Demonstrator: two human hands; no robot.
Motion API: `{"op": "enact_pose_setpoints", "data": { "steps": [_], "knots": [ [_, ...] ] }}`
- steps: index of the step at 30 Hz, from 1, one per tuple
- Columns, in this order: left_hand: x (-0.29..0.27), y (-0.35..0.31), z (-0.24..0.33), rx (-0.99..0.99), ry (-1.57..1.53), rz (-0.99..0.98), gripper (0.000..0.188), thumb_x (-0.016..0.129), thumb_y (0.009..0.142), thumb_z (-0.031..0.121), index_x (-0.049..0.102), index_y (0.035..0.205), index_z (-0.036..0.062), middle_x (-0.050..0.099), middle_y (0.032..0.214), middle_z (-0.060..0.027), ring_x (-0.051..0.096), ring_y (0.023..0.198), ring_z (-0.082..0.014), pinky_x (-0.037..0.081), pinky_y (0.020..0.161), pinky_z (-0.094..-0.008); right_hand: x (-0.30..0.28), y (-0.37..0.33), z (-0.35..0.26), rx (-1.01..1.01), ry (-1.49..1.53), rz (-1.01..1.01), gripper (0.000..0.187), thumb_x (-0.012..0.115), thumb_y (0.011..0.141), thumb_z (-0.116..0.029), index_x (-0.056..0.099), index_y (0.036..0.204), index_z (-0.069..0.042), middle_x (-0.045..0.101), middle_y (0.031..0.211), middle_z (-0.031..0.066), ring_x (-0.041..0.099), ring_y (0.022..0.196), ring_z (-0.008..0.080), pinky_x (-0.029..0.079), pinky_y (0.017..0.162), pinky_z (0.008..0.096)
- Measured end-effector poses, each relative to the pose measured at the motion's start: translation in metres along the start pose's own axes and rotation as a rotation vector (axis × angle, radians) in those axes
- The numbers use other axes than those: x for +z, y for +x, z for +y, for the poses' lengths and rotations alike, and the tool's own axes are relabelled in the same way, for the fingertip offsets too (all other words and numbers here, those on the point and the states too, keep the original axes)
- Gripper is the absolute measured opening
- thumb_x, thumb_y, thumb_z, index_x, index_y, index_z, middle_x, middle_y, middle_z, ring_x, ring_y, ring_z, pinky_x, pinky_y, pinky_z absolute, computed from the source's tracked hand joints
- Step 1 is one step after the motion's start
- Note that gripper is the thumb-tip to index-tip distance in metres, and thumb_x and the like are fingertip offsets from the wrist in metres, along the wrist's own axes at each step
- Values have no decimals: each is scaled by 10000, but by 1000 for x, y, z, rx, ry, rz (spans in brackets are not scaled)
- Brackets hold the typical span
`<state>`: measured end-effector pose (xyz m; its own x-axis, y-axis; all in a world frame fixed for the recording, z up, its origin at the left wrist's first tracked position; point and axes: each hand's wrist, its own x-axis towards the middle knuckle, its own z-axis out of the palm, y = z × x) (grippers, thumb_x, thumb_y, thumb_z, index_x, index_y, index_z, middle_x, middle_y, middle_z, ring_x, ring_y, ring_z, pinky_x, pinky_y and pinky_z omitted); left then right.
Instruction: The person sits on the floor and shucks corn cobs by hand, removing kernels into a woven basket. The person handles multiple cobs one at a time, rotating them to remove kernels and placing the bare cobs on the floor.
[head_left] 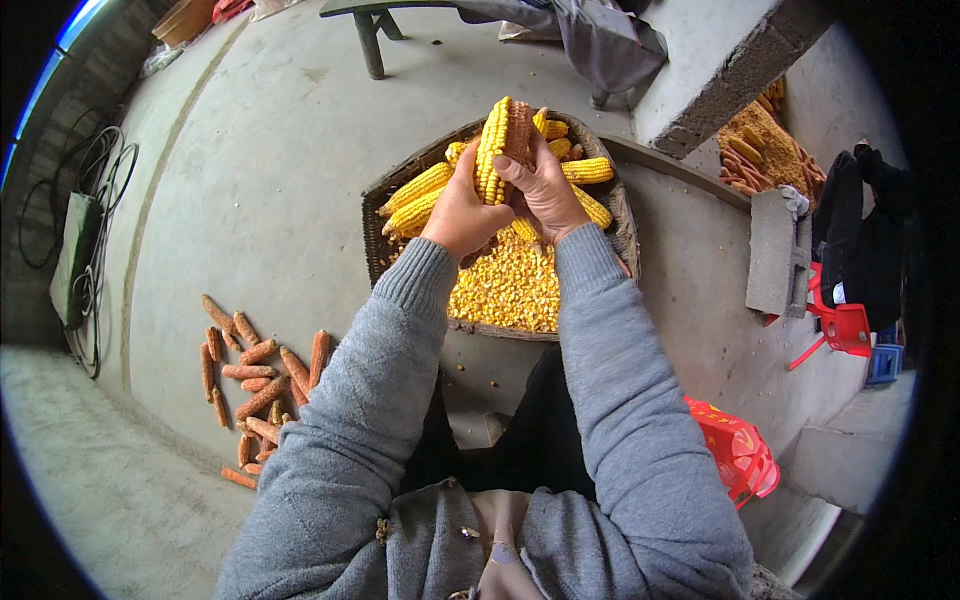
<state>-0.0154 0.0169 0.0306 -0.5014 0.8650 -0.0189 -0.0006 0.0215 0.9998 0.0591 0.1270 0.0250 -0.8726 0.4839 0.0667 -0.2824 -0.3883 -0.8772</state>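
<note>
Above the woven basket point(376, 240), my left hand point(462, 212) is wrapped round an ear of corn point(490, 150) with yellow kernels. My right hand point(550, 192) grips from the other side, its thumb pressed across near the ear's lower part. A bare reddish-brown cob surface point(518, 130) shows along the ear's right; I cannot tell whether it is the ear's shelled side or a separate cob. Loose yellow kernels point(505, 290) fill the near half of the basket. Several whole ears point(418, 188) lie in its far half, around and behind my hands.
Bare cobs point(262, 378) are heaped on the concrete floor at left. A red bag point(735, 448) lies by my right elbow. Farther right are a hollow block point(775, 252), a red chair point(845, 322) and more corn point(765, 150). A bench point(368, 40) stands beyond; cables point(105, 200) hang left.
</note>
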Motion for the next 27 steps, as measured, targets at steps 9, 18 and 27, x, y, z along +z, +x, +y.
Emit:
{"op": "enact_pose_setpoints", "data": {
  "steps": [9,18,27],
  "knots": [
    [-5,2,4,-39,-81,-21,821,626,601,-39,258,1331,39,523,1079,-97,549,944,-171,468,785,-264,-1,-4,0,97,69,34,713,681,766,-120,258,1341,-123,493,1069,16,531,923,116,482,771,240],
    [-9,0,13,-94,-159,-35,800,608,615,-57,271,1334,47,528,1092,-71,540,963,-165,456,820,-277,-5,-7,-7,181,36,-3,780,699,744,-98,221,1361,-131,474,1143,47,513,1025,146,491,786,259],
    [-9,3,15,-100,-148,-27,909,723,560,-45,269,1338,73,524,1124,-78,515,1027,-178,444,860,-298,4,-8,-6,113,-2,-46,792,697,738,-72,203,1356,-111,445,1208,59,459,1121,191,438,921,307]
  ]
}}
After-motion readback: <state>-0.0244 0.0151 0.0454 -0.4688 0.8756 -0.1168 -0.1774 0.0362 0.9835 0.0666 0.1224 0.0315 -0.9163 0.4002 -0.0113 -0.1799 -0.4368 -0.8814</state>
